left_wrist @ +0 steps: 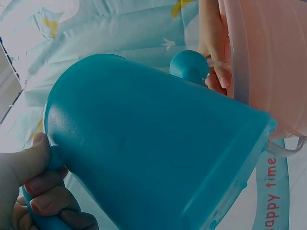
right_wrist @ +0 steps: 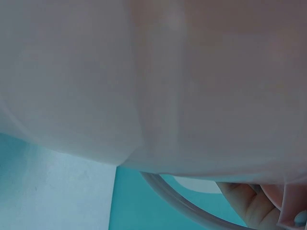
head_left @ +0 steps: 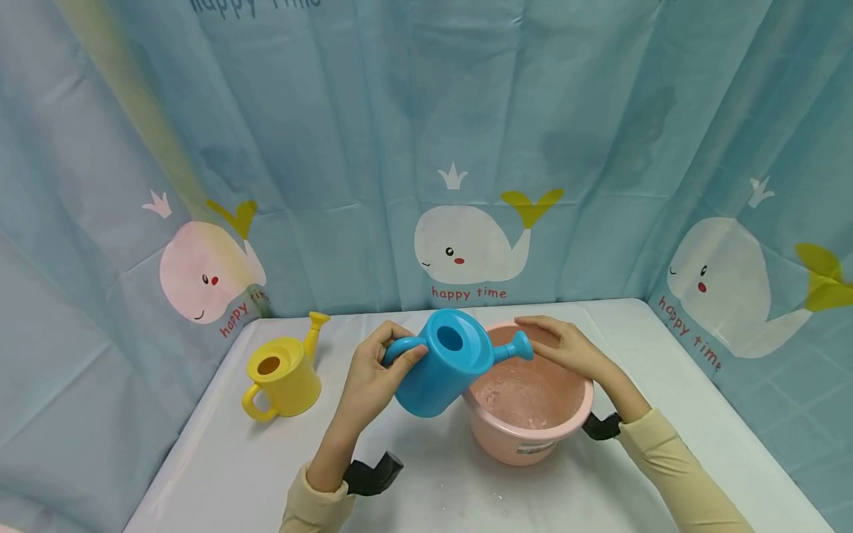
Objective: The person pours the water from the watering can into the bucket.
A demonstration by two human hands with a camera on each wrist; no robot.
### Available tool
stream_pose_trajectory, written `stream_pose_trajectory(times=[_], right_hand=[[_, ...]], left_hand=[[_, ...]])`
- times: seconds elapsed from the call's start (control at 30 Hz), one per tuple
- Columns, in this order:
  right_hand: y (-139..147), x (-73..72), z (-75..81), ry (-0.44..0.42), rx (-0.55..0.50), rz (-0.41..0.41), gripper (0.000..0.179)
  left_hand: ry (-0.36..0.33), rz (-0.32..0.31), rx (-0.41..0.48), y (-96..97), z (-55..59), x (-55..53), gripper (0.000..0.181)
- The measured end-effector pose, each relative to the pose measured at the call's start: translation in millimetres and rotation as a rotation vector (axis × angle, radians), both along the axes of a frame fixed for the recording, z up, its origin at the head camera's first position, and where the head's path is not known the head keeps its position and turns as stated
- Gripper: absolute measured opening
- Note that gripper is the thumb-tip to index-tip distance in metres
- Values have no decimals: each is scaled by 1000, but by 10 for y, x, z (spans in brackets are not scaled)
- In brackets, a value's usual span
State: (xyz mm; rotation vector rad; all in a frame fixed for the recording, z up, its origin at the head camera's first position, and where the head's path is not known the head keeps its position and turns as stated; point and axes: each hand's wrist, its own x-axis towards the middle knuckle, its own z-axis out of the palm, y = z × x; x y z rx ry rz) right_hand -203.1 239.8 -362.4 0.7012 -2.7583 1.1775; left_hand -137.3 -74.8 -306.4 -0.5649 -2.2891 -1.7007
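Note:
My left hand (head_left: 378,374) grips the handle of a blue watering can (head_left: 436,370), held up off the table and tipped to the right. Its spout reaches over a pink bucket (head_left: 520,442), and in the left wrist view a thin stream shows by the spout head (left_wrist: 188,66). Rippled water (head_left: 529,396) lies inside the bucket. At the bucket's far right rim, my right hand (head_left: 566,348) holds on, fingers and thumb to either side. The right wrist view is mostly filled by the bucket's pale wall (right_wrist: 158,86), with part of the right hand (right_wrist: 249,203) below.
A yellow watering can (head_left: 289,389) stands upright on the white table (head_left: 220,466) at the left, its spout pointing away. Water drops (head_left: 500,497) dot the table in front of the bucket. A blue curtain (head_left: 373,148) with whale prints rises behind and at both sides.

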Motion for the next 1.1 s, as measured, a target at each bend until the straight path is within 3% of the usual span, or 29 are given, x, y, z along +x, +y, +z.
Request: stream_pose_trajectory(times=[1.1], right_hand=[[-13, 5, -7, -18, 1, -9, 46]], left_hand=[[-17, -2, -33, -3, 36, -15, 13]])
